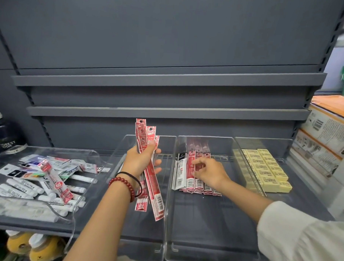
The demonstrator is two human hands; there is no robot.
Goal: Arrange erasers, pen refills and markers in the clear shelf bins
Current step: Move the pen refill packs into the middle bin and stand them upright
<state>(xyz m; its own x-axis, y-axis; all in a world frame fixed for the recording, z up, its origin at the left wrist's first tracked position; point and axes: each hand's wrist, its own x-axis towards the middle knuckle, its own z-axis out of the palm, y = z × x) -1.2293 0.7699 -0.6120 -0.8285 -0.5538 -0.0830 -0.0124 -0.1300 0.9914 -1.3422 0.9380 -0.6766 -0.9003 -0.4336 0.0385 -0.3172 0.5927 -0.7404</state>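
Note:
My left hand (pixel 141 161) grips a bundle of red pen refill packs (pixel 150 169), held upright above the second clear bin (pixel 164 209). My right hand (pixel 208 172) rests on a row of red refill packs (pixel 192 182) lying flat in the third clear bin (pixel 217 248); its fingers touch the packs, and I cannot tell if they pinch one. A black and white refill pack (pixel 180 173) lies at the left of that row. Yellow erasers (pixel 268 170) are stacked in the right bin. White markers (pixel 20 190) and mixed packs fill the left bin (pixel 72 222).
Two bare grey shelves (pixel 169 81) run above. A dark bottle (pixel 1 134) stands at the far left. Printed cartons (pixel 324 133) are stacked at the right. Yellow bottles (pixel 34 246) sit on the level below the left bin.

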